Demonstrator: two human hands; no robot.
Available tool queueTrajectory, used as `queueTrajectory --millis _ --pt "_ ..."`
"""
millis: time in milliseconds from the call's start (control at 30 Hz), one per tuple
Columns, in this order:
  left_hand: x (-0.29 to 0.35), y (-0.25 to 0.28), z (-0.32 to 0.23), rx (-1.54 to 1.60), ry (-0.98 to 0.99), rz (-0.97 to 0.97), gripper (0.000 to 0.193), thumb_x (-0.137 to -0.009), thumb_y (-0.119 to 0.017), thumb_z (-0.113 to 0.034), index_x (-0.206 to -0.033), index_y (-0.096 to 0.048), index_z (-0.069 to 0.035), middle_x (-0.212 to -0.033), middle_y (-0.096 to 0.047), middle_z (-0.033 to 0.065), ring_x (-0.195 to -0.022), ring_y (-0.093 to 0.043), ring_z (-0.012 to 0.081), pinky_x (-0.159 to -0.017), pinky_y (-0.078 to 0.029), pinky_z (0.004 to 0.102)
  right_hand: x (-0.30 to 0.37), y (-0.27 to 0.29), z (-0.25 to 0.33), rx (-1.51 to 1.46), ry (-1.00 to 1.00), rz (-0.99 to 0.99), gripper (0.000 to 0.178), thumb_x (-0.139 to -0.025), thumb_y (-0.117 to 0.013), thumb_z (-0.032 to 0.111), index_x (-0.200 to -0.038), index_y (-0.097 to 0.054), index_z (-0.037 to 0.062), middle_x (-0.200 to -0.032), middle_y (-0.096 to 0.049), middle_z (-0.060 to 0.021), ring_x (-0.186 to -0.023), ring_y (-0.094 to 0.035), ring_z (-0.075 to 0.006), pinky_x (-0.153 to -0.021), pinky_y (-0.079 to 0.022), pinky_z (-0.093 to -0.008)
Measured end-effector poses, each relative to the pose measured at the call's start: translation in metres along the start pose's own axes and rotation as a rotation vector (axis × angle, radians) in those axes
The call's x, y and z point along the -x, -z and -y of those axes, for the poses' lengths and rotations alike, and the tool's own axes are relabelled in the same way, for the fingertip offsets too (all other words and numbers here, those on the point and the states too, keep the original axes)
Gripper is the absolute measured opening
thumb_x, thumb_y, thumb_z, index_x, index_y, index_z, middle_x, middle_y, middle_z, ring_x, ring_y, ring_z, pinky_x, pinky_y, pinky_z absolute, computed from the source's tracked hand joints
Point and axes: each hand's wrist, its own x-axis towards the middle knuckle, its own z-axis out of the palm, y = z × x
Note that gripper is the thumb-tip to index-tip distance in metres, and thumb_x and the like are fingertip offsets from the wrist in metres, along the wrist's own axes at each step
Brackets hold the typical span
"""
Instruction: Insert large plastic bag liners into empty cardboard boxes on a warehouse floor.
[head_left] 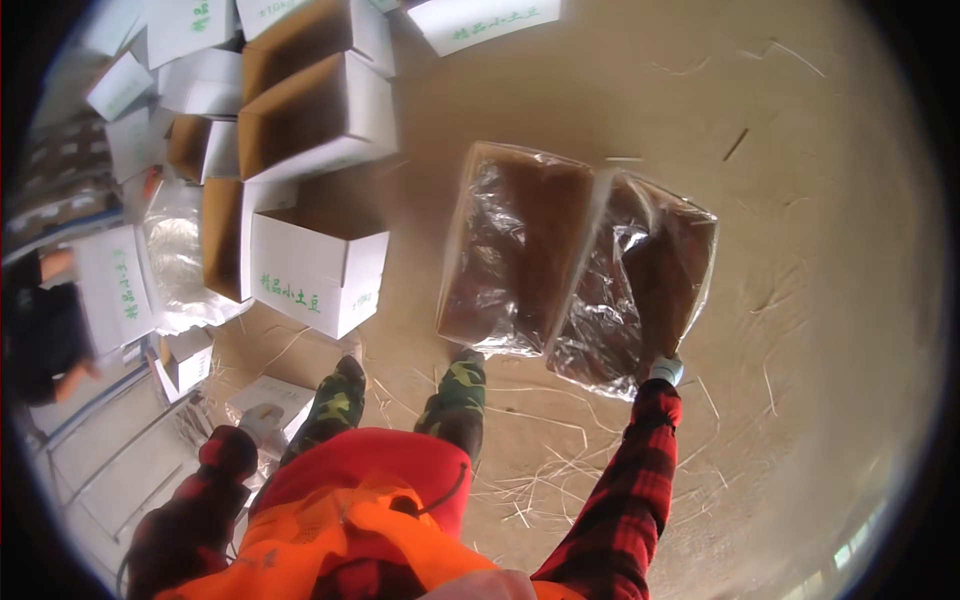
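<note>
Carton [709, 262], draped with clear film [590, 345], stands on the floor [800, 240] beside a second carton [453, 240]. Right hand [666, 371] (pale-gloved) is at its near edge; finger closure cannot be told. Left hand [261, 421] is near a white box [278, 394], opening and hold likewise unclear.

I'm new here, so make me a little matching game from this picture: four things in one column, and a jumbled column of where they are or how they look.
Column one
1. right hand
2. left hand
3. right sleeve
4. plastic film

Column two
A. red and black check
B. near the camouflage-covered left leg
C. clear and shiny
D. at the near edge of an open box

Right pairs: 1-D, 2-B, 3-A, 4-C
</note>
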Motion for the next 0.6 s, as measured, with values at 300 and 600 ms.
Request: queueTrajectory --millis 300,600 --pt "0.014 -0.011 0.039 0.178 0.189 0.158 0.027 -0.101 -0.061 -0.015 -0.12 -0.075 -0.003 -0.108 -0.075 0.0064 -0.101 -0.069 0.0187 -0.091 -0.055 0.0339 0.104 -0.09 0.059 0.186 -0.009 0.043 0.055 -0.089 -0.076 0.032 -0.137 -0.062 0.0086 -0.128 -0.066 -0.02 -0.118 -0.066 -0.0387 -0.098 -0.051 -0.0491" --pt "-0.007 -0.009 0.126 0.301 0.075 0.113 0.027 -0.102 -0.061 -0.011 -0.123 -0.075 -0.001 -0.112 -0.077 0.0067 -0.105 -0.069 0.0167 -0.095 -0.055 0.034 0.27 -0.14 0.221 0.04 0.335 0.147 0.077 -0.088 -0.082 0.038 -0.15 -0.053 0.0032 -0.143 -0.065 -0.0207 -0.129 -0.063 -0.0336 -0.109 -0.049 -0.0456"
